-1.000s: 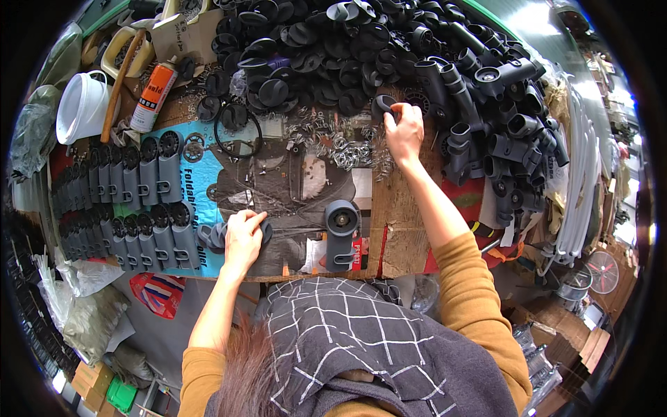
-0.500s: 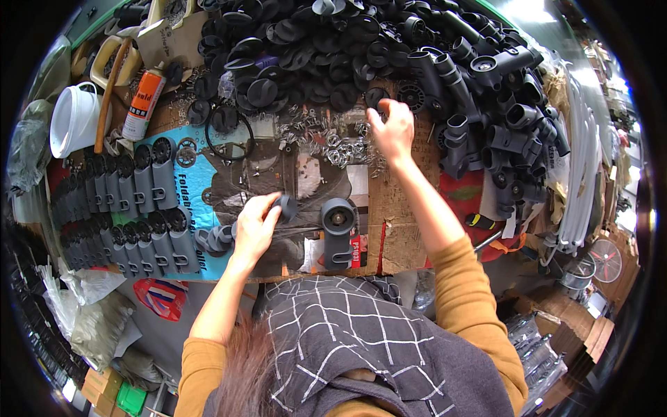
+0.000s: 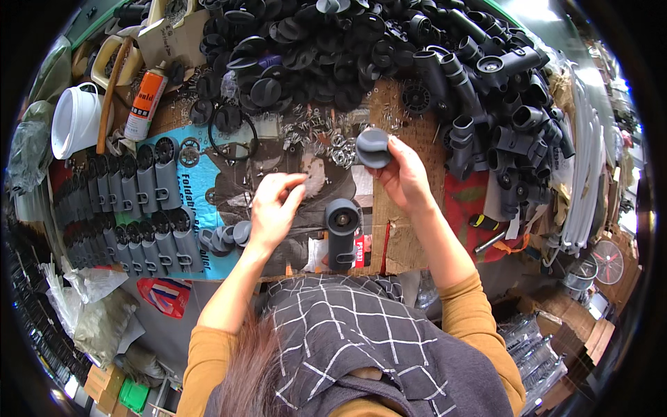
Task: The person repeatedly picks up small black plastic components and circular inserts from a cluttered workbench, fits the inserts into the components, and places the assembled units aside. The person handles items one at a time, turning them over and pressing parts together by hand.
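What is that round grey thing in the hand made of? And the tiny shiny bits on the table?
The round grey cap in the right hand looks like moulded plastic: dull, even grey, smooth rounded edges, no shine. The small shiny bits look like metal, probably steel washers or rings, since they glint silver in the light. They are too small to be sure.

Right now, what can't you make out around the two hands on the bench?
- Head view: whatever the left hand pinches, too small and covered by its fingertips.
- Head view: underside of the round dark cap in the right hand, hidden by the fingers.
- Head view: the small metal bits scattered between them, too tiny to identify.
- Head view: bench front edge, covered by the person's checked scarf.
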### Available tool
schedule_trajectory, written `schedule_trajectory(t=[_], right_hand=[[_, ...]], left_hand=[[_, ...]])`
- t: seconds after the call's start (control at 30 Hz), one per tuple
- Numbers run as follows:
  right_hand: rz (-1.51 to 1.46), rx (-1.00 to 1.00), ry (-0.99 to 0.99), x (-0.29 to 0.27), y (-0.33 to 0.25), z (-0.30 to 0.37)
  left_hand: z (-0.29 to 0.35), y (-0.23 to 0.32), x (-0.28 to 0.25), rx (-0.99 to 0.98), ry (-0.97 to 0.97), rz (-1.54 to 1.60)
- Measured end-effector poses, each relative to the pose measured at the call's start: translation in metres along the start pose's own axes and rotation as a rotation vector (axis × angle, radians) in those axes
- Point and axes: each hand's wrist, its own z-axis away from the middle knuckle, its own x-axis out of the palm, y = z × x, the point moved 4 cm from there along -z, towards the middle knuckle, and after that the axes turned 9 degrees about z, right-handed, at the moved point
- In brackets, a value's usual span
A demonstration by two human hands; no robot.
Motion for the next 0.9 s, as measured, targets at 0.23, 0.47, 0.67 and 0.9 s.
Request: schedule_trajectory(t=[0.23,0.47,0.67,0.9], right_hand=[[0.455,-0.085,-0.003,0.035,0.023,0.05],[0.518,-0.012,0.16,0.033,0.044,0.088],[0.389,0.057,0.085,0.039,0.053,0.082],[0.334,0.255,0.227,0.053,0.087,0.09]], left_hand=[[-0.008,0.025,0.059,-0.334,-0.363,0.627],[0.026,0.015,0.049,-0.468,-0.244,0.607],[0.028,0.012,0.045,-0.406,-0.193,0.591],[0.036,0.006,0.034,-0.219,-0.13,0.436]])
